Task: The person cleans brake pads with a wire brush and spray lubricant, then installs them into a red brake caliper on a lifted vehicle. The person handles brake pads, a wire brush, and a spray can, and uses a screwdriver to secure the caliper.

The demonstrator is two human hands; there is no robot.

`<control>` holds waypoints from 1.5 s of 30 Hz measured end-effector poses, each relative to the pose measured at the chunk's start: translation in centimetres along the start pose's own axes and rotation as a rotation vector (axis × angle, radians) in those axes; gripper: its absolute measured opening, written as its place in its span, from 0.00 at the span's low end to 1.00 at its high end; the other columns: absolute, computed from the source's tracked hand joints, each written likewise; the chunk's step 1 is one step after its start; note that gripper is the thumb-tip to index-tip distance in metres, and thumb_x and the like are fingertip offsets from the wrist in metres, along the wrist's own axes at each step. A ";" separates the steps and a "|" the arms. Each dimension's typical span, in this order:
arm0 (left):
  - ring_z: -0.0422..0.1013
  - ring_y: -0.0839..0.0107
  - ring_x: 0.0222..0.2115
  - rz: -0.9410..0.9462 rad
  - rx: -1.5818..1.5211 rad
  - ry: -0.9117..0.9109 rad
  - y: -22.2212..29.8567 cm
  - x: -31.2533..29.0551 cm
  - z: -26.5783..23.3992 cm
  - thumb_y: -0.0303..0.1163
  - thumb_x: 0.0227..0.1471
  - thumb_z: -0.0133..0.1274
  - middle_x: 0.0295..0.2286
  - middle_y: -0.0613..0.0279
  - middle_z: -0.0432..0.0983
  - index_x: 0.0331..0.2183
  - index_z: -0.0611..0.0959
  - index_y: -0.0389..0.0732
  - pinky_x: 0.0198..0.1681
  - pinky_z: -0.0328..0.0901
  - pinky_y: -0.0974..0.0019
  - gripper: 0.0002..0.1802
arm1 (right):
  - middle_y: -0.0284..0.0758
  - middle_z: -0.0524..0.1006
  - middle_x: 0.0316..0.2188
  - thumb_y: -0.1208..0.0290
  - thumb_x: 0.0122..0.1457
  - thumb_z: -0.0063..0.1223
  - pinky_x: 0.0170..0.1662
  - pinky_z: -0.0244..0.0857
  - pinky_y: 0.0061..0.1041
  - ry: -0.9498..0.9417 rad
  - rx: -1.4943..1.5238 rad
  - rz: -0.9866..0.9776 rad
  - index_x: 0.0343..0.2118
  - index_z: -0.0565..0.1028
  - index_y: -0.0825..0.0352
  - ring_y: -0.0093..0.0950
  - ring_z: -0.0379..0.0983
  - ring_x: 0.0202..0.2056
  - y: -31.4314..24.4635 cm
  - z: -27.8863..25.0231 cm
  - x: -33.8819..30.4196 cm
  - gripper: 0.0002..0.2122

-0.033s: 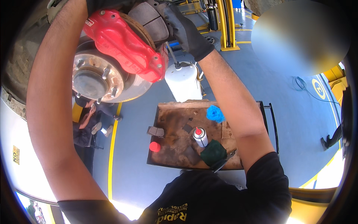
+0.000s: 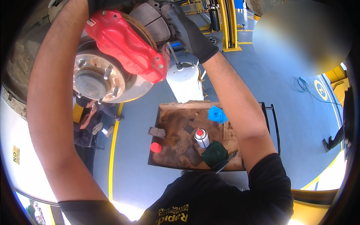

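Note:
A red brake caliper point(image 2: 125, 48) sits over the brake disc point(image 2: 137, 90), beside the wheel hub point(image 2: 90, 83) with its studs. At the caliper's upper right is a grey brake pad point(image 2: 152, 24), standing on edge with its face toward me. My right hand point(image 2: 187, 33), in a black glove, is closed around the pad's right edge; its fingertips are partly hidden. Above the caliper, my left hand point(image 2: 107, 3) shows only as a strip of dark glove at the top edge, and its fingers are out of sight.
Below stands a stained tray table point(image 2: 172, 152) bearing another brake pad point(image 2: 156, 132), a red cap point(image 2: 155, 147), a spray can point(image 2: 201, 138), a dark green cloth point(image 2: 215, 154) and a blue crumpled cloth point(image 2: 217, 114). Behind it is a white tank point(image 2: 183, 82). A yellow lift post point(image 2: 228, 26) rises farther off.
My right wrist has shifted very slightly to the right and down. The caliper and the pad look the same.

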State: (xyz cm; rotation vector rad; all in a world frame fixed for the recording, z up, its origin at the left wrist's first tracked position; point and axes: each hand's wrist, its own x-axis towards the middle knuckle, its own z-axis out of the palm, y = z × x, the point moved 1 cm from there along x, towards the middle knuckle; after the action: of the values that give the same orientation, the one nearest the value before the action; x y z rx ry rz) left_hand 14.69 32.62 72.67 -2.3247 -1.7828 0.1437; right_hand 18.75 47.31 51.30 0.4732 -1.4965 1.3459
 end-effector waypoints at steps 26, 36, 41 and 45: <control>0.76 0.70 0.25 0.159 0.132 0.173 -0.3 1.0 1.2 0.24 0.47 0.53 0.24 0.59 0.80 0.37 0.85 0.38 0.30 0.70 0.63 0.12 | 0.37 0.83 0.43 0.80 0.65 0.53 0.45 0.73 0.21 0.591 -0.253 -0.118 0.50 0.78 0.75 0.19 0.78 0.41 -0.8 2.3 -8.3 0.13; 0.77 0.69 0.26 0.075 0.176 0.145 -0.6 0.8 0.2 0.23 0.46 0.53 0.26 0.57 0.82 0.40 0.86 0.38 0.32 0.71 0.63 0.16 | 0.36 0.82 0.43 0.77 0.65 0.54 0.43 0.72 0.20 0.504 -0.306 -0.062 0.51 0.78 0.73 0.18 0.77 0.40 -1.6 1.5 -8.2 0.13; 0.78 0.62 0.30 0.187 0.119 0.096 -1.3 0.7 0.4 0.24 0.46 0.53 0.31 0.51 0.83 0.41 0.86 0.38 0.36 0.72 0.60 0.17 | 0.35 0.80 0.45 0.78 0.64 0.56 0.46 0.72 0.21 0.612 -0.223 -0.149 0.52 0.76 0.74 0.19 0.75 0.43 -1.0 3.9 -7.9 0.14; 0.79 0.58 0.31 0.359 0.133 0.095 -3.6 1.4 0.4 0.23 0.45 0.52 0.32 0.50 0.83 0.40 0.87 0.39 0.38 0.72 0.58 0.17 | 0.35 0.80 0.42 0.78 0.63 0.58 0.44 0.72 0.20 0.633 -0.237 -0.176 0.51 0.76 0.74 0.17 0.75 0.41 0.5 3.8 -7.5 0.14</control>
State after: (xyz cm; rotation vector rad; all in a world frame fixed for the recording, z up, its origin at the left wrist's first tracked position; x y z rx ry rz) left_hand 11.56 34.88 73.14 -2.4848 -1.2586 0.1957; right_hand 19.73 41.57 45.23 0.0115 -1.0375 1.0297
